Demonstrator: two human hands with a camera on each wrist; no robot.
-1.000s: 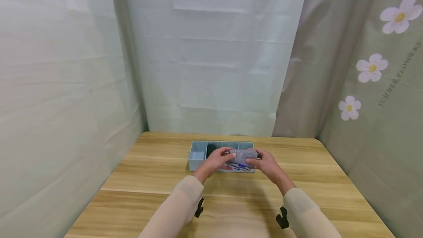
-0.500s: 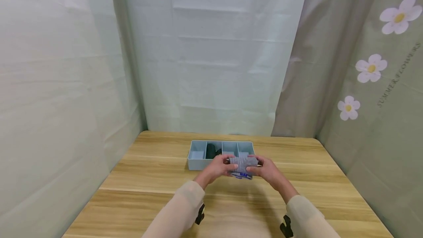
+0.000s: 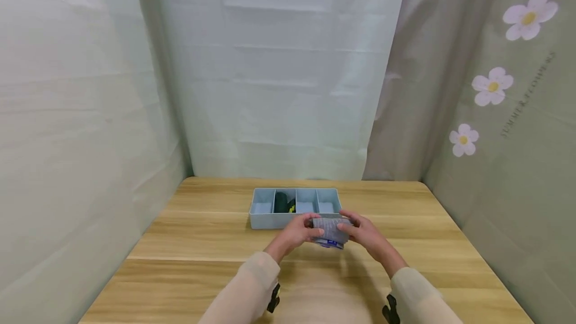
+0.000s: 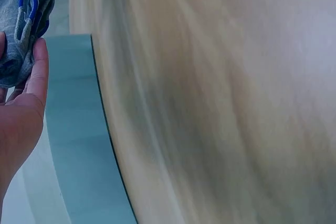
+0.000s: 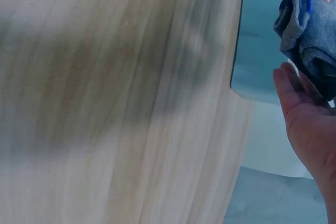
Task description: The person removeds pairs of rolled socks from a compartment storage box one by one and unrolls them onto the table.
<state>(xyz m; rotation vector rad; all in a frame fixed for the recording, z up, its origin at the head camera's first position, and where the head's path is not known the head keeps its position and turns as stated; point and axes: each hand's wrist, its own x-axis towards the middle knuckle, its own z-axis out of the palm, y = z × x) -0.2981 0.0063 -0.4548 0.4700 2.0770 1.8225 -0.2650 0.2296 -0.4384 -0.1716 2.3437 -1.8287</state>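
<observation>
One grey cloth (image 3: 332, 230), folded into a compact bundle, held between left hand (image 3: 292, 234) and right hand (image 3: 368, 236) above a wood-grain worktop (image 3: 180, 254). Pinched at both ends, with thumbs (image 3: 316, 232) on the near face and fingers (image 5: 286, 88) around toward the back. Positioned just in front of the right half of a pale blue box (image 3: 265, 221); touching its front wall or not, impossible to tell. Lying in the second compartment from the left, a dark bundle (image 3: 281, 203) with yellow at its side. By the look of it, mid-handling, with folding largely done and placing not yet begun. Next, probably, a call for an even grip to stop the layers slipping open, and, if bound for a compartment, a lift clear of the front wall. Hidden behind the cloth in the head view: most fingertips. Cut off at the frame edge in both wrist views: part of the cloth. Too small to read: the blue marking along its lower edge.
</observation>
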